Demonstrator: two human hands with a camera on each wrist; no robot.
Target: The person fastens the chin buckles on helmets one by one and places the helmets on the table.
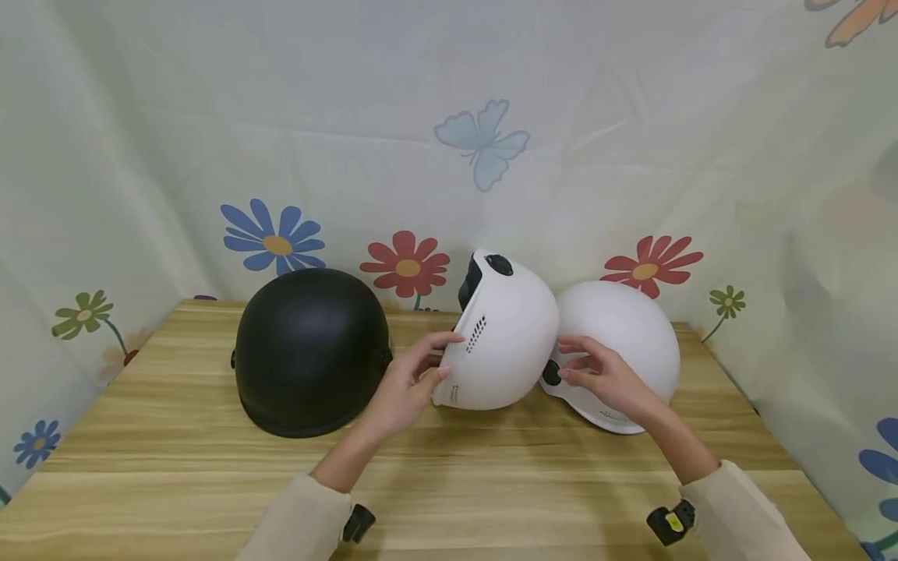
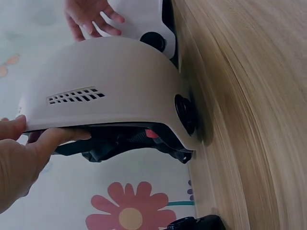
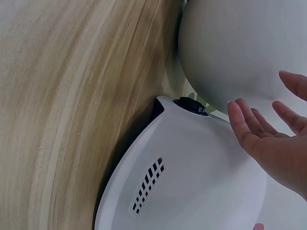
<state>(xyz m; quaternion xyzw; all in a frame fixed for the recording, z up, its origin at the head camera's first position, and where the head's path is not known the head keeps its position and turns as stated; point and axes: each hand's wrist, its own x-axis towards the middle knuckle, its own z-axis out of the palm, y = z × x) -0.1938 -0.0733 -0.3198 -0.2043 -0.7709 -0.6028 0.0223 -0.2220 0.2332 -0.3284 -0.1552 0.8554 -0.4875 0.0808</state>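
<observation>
A white helmet (image 1: 507,343) stands tilted on its side in the middle, its opening turned left. My left hand (image 1: 405,386) pinches its rim between thumb and fingers. In the left wrist view, black padding and a red tab (image 2: 152,133) show inside that helmet. My right hand (image 1: 605,374) is between this helmet's crown and a second white helmet (image 1: 634,327), which sits at the right. Its fingers (image 3: 240,115) are loosely spread and grasp nothing. Whether they touch the tilted crown, I cannot tell. A black helmet (image 1: 309,351) rests dome up at the left.
The helmets share a wood-grain table (image 1: 449,483). Behind them hangs a pale cloth (image 1: 337,93) printed with flowers and a butterfly. Black round knobs (image 3: 192,106) stick out from the sides of the white helmets.
</observation>
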